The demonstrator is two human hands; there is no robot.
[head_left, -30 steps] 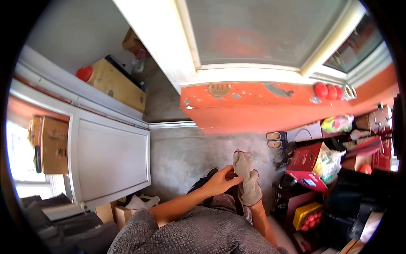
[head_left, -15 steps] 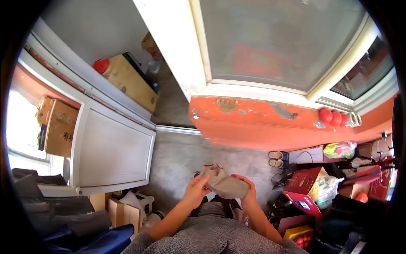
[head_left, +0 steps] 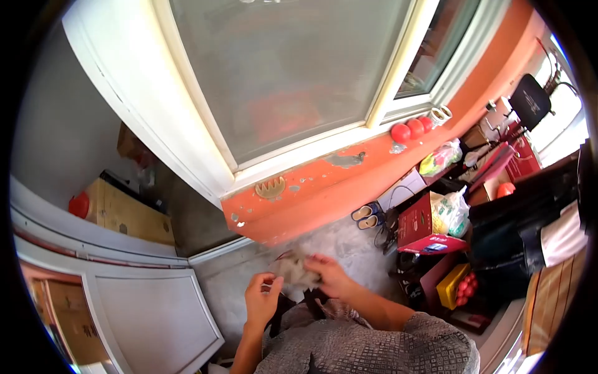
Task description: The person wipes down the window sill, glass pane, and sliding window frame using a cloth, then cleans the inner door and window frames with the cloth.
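A blurred, pale cloth glove is being gripped at the fingers of the right hand; beside it, the left hand's fingers are being held curled, contact unclear.

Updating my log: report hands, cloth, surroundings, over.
Right hand gripping motion-blurred beige cloth; left hand at its edge. Blue, tan-lined slippers on grey floor beyond.
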